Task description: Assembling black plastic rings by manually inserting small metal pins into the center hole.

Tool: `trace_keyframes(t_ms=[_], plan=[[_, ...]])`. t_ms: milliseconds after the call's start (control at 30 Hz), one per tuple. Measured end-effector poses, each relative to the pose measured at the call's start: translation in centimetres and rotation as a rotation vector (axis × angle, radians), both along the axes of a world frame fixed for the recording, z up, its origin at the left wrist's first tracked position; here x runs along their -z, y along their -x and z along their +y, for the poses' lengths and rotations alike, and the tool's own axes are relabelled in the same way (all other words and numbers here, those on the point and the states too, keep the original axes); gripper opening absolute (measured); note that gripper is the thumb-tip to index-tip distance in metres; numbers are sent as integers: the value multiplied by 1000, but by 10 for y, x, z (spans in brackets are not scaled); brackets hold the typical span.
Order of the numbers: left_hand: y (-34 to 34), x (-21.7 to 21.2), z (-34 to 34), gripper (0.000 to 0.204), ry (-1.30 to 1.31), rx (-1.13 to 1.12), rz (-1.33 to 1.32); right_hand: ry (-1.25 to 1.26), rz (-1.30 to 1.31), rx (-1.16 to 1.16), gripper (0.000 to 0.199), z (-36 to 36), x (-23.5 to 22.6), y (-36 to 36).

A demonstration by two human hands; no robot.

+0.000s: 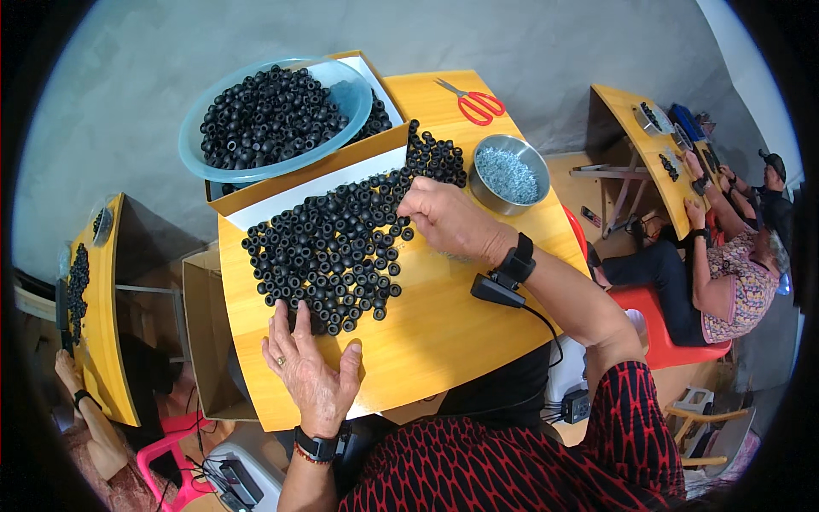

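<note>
Red-and-black shirt (495,465) is seen closest, at 5 o'clock (clock centred on the pile). Black caps (328,247) are spread in a loose pile on the yellow surface (461,316). Left hand (311,363) is placed at 6: grip spread, fingertips at the pile's near edge. Right hand (448,220) is held at 2: fingers drawn together; whether anything is pinched can't be told. Blue bowl (348,96), heaped with more caps, is set over an open box (316,171) at 11. Metal cup (512,205), part-filled with pale-blue bits (508,173), is parked beyond the right hand. Scissors (485,104) are laid between 1 and 2.
</note>
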State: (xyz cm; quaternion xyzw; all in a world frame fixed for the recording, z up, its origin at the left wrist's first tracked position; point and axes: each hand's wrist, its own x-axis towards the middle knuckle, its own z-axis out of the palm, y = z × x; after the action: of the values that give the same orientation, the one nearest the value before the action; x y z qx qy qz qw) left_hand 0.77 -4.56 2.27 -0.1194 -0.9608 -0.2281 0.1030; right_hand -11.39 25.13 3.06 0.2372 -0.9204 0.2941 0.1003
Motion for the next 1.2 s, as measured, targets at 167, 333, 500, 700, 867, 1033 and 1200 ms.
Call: trace_keyframes(t_ms=[167,333,500,700,867,1033,1200], plan=[[0,0,0,82,-19,-6,-35,108,17,33,11,4,-5,1],[0,0,1,83,-20,-8,-54,39,4,42,7,8,-2,-4],[0,0,1,83,-13,-2,-39,-150,-52,94,1,5,-6,-15],[0,2,2,80,-6,-9,0,-171,-37,129,3,9,-9,-21],[0,2,1,80,0,-8,11,-123,-115,53,4,10,-22,-31],[0,2,0,82,-5,-3,-26,-124,-38,-25,7,-11,-19,-36],[0,2,0,82,-3,-7,-35,-313,62,-87,10,-11,-10,-36]])
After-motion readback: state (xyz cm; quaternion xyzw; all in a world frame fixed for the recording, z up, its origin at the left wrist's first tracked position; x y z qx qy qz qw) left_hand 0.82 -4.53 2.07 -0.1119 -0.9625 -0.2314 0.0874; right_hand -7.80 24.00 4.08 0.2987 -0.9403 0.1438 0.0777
